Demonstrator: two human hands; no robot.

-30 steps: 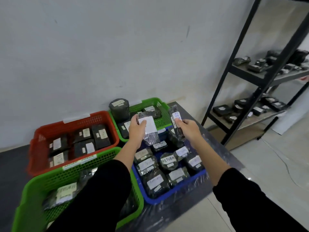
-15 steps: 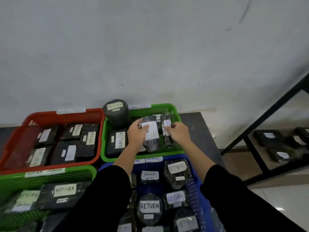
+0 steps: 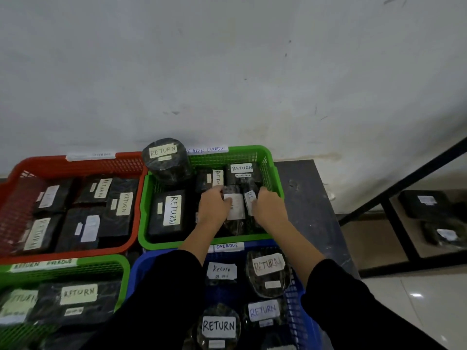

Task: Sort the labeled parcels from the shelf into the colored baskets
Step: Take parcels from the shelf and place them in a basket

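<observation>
Left hand (image 3: 214,208) grips a black film-wrapped parcel with a white label (image 3: 236,210); my right hand (image 3: 269,208) pinches a slimmer black labelled parcel (image 3: 250,200). I hold both low inside the far green plastic basket (image 3: 275,178), labels up, ready for setting down.

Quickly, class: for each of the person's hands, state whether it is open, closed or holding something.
Left hand: grips the white-labelled parcel, low in the far green basket.
Right hand: grips the narrow parcel beside it.
</observation>
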